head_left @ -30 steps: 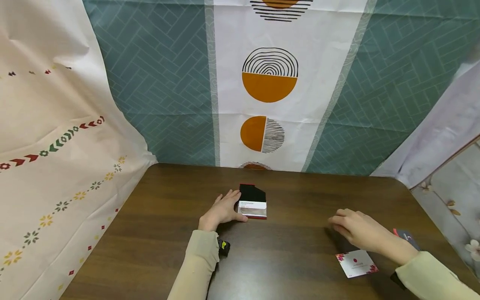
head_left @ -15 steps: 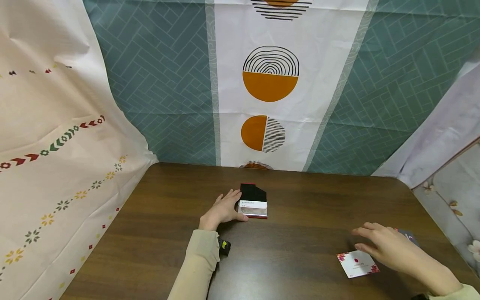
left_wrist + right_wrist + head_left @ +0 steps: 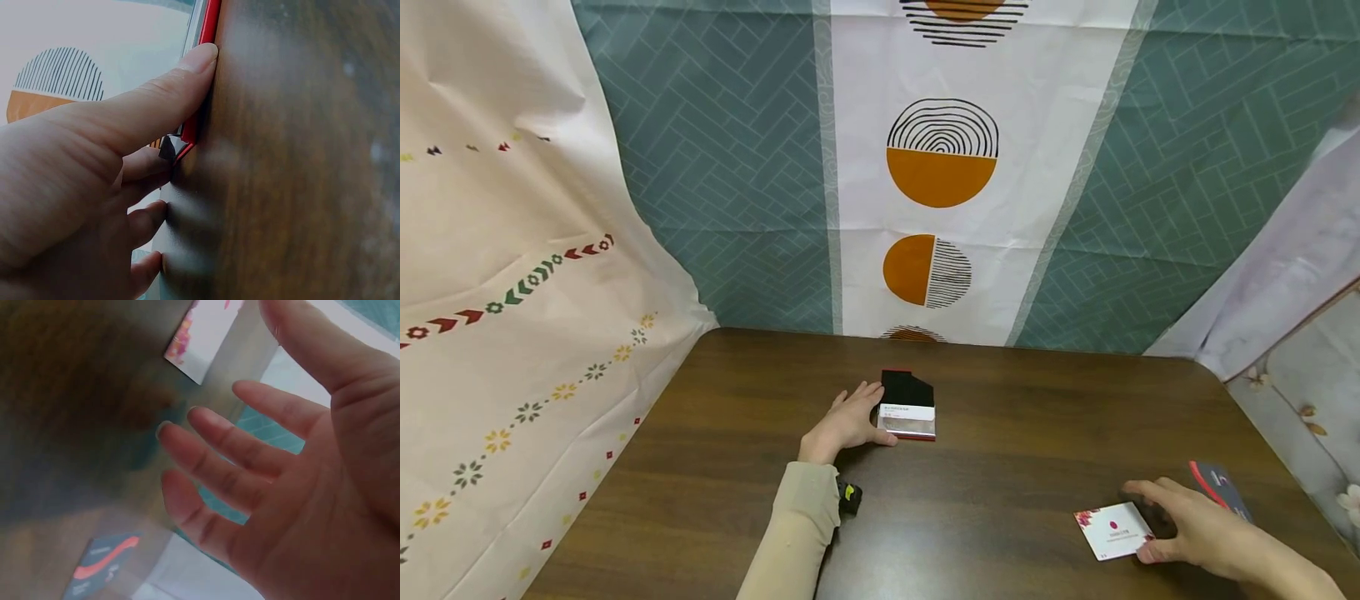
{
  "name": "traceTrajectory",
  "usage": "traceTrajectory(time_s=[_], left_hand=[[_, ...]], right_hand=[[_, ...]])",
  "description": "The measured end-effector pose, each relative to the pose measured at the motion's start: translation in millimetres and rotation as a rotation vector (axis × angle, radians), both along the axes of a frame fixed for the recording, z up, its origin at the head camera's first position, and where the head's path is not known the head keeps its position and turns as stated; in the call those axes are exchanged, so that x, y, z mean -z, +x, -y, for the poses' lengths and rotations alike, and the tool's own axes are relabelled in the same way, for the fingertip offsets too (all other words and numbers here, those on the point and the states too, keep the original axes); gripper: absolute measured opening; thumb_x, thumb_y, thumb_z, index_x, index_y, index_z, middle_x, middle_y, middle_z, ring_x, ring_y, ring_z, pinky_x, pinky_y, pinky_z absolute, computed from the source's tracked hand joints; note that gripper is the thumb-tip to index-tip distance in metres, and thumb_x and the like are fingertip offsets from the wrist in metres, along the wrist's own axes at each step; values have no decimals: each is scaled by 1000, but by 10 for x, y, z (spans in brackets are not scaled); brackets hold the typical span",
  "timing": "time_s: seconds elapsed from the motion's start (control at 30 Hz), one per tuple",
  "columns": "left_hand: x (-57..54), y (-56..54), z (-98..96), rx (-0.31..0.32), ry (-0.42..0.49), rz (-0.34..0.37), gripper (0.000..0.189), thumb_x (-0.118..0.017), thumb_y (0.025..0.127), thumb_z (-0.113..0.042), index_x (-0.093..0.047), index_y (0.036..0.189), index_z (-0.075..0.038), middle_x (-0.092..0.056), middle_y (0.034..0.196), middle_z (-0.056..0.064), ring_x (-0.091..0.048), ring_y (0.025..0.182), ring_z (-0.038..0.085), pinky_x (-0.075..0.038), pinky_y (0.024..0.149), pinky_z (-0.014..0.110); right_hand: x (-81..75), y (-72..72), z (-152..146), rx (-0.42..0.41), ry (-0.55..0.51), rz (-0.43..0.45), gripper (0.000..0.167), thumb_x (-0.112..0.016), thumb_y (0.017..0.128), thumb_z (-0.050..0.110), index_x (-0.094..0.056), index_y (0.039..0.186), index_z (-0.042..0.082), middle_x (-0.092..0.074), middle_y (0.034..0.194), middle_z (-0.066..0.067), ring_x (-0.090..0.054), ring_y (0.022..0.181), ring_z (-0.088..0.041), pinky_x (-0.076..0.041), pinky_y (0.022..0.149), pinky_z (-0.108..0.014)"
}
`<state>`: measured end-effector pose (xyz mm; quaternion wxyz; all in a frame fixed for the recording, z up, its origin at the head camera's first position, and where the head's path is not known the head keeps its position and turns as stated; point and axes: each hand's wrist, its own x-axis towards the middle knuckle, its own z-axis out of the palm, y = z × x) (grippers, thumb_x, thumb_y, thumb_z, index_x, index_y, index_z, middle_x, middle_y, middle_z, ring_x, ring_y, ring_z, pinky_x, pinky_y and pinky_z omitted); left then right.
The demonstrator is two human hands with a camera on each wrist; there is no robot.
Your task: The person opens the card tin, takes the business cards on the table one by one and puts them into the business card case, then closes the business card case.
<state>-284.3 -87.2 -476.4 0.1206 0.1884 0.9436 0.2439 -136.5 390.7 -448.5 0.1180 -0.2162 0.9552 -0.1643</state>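
My left hand holds a flat business card case by its left side, the thumb at its near edge and the fingers along the side. The case has a black upper part, a white label band and a red rim. In the left wrist view, the thumb lies along the red edge. Over the right of the table, my right hand is spread beside a white business card with pink flower corners, its thumb near the card's lower right corner. The right wrist view shows loosely bent fingers, with nothing between them.
A dark card with a red stripe lies just beyond the right hand, partly overlapped by it in the head view. The brown wooden table ends at a patterned cloth behind, with a cream cloth on the left.
My right hand has drawn back toward the near right and come down beside the white card, uncovering more of the dark card. The left hand stays at the card case.
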Motion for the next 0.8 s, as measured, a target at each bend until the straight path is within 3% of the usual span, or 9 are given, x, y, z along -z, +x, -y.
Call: traceTrajectory(time_s=[0.1,0.2,0.37,0.6,0.8], left_hand=[[-1,6,-4,-2,2,6,96,-83,76,-42,-36,151,-3,-29,157,9,-16,147,28,-10,117,50],[-10,10,-6,-8,4,6,96,-83,76,-42,-36,151,-3,-30,157,9,-16,147,28,-9,117,50],[-19,14,-3,-7,10,9,96,-83,76,-41,-36,150,-3,-29,157,9,-16,147,28,-9,117,50],[-11,12,-4,-7,8,13,96,-83,76,-42,-36,151,-3,-29,158,9,-16,147,28,-9,117,50],[-1,6,-8,-1,-1,8,96,-83,76,-42,-36,150,-3,-29,157,9,-16,147,28,-10,117,51]], right_hand=[[57,-11,-6,-10,5,5,74,-76,73,55,-57,125,6,-55,110,-2,-57,93,-15,-48,67,-26],[104,-26,10,-10,18,-37,54,-78,73,50,-61,108,13,-51,103,2,-52,87,-8,-46,66,-24],[146,-54,36,12,25,-52,36,-81,75,37,-53,89,19,-42,89,3,-39,75,-2,-35,59,-22],[162,-61,-4,-11,-69,10,40,-78,79,37,-46,88,14,-41,81,4,-37,69,0,-32,54,-22],[131,-109,-38,-90,-209,124,30,-71,88,29,-45,88,15,-39,72,16,-38,61,5,-30,47,-22]])
